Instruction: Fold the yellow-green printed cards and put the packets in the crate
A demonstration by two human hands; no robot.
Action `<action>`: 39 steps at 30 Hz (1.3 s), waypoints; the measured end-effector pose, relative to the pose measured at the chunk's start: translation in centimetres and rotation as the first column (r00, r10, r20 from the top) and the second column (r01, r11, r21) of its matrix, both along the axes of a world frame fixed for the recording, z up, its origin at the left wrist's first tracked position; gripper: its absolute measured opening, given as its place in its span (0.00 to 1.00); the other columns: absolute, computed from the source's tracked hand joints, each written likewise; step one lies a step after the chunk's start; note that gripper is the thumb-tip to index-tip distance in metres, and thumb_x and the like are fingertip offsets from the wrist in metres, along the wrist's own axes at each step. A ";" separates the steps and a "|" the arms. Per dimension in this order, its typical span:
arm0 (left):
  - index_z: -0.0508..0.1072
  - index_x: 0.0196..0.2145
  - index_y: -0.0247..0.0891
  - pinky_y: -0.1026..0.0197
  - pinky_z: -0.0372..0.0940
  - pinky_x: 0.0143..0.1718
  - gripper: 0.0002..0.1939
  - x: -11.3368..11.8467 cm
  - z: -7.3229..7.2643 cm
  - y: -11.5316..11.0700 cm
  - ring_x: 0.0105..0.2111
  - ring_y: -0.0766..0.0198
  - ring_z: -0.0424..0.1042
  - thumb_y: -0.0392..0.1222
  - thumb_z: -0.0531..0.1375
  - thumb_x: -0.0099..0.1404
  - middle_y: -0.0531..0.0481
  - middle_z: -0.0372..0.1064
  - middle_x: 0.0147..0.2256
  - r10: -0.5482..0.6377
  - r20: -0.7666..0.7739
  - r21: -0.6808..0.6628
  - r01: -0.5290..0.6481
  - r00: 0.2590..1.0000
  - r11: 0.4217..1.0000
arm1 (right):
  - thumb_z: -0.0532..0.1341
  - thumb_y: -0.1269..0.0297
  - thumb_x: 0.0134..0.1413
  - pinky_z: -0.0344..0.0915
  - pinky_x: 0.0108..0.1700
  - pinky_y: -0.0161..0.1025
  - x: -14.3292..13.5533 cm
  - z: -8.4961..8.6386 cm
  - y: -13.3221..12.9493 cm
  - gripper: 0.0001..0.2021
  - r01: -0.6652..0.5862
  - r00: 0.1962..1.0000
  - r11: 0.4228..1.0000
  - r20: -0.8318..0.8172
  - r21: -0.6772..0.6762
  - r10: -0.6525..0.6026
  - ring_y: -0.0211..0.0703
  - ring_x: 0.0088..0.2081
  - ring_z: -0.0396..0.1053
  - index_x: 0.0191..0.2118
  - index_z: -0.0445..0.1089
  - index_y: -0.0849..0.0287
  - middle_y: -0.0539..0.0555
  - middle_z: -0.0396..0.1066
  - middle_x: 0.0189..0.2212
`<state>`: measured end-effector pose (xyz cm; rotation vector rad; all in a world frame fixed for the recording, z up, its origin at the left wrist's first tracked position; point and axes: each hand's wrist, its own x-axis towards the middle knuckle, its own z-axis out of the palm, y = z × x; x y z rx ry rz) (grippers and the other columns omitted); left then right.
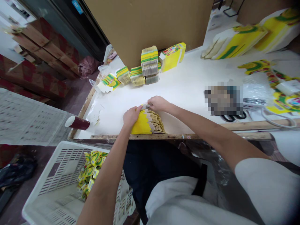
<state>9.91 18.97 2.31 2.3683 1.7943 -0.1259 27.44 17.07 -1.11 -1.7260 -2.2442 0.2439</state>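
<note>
A fanned stack of flat yellow cartons lies at the table's near edge, its greyish-brown flaps overlapping toward the right. My left hand grips the left far corner of the top carton, with the thumb over it. At the far end of the stack, my right hand has its fingers curled and pinched on the carton's pale flap. The two hands are close together, and the fingertips partly cover that flap.
Bundled cartons and a yellow box stand before a large cardboard sheet. A dark red cup is at the left edge. Below, a white crate holds small yellow packs. Black scissors lie right.
</note>
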 end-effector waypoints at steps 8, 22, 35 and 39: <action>0.72 0.40 0.44 0.57 0.60 0.41 0.31 0.0 0.0 0.0 0.43 0.53 0.70 0.63 0.37 0.63 0.45 0.73 0.42 -0.002 0.008 0.000 0.002 1.000 1.000 | 0.53 0.72 0.52 0.56 0.38 0.37 -0.2 -0.5 0.0 0.13 -0.012 0.998 1.000 -0.054 0.010 0.012 0.47 0.40 0.68 0.43 0.69 0.65 0.62 0.72 0.40; 0.72 0.41 0.43 0.57 0.60 0.42 0.32 0.1 0.1 -0.1 0.44 0.53 0.70 0.63 0.37 0.62 0.44 0.72 0.43 0.002 0.009 -0.003 -0.002 1.000 1.000 | 0.51 0.77 0.51 0.55 0.35 0.35 0.2 -1.0 -0.3 0.15 -0.014 0.987 0.999 -0.162 0.033 0.019 0.44 0.38 0.67 0.46 0.61 0.63 0.59 0.71 0.40; 0.72 0.40 0.43 0.55 0.61 0.41 0.33 0.1 0.0 0.0 0.43 0.51 0.70 0.64 0.36 0.62 0.43 0.73 0.41 0.011 0.000 0.001 -0.011 1.000 1.000 | 0.51 0.75 0.53 0.54 0.34 0.36 0.1 -1.3 -0.1 0.12 -0.012 0.986 0.999 -0.163 0.040 0.018 0.44 0.36 0.66 0.42 0.64 0.61 0.59 0.71 0.38; 0.72 0.39 0.42 0.54 0.61 0.41 0.33 0.2 -0.1 0.0 0.43 0.51 0.70 0.64 0.37 0.62 0.42 0.73 0.42 0.018 -0.005 0.002 -0.018 1.000 1.000 | 0.51 0.75 0.53 0.54 0.35 0.36 0.0 -1.3 -0.1 0.12 -0.002 0.988 0.999 -0.156 0.038 0.008 0.44 0.37 0.66 0.43 0.63 0.62 0.59 0.71 0.39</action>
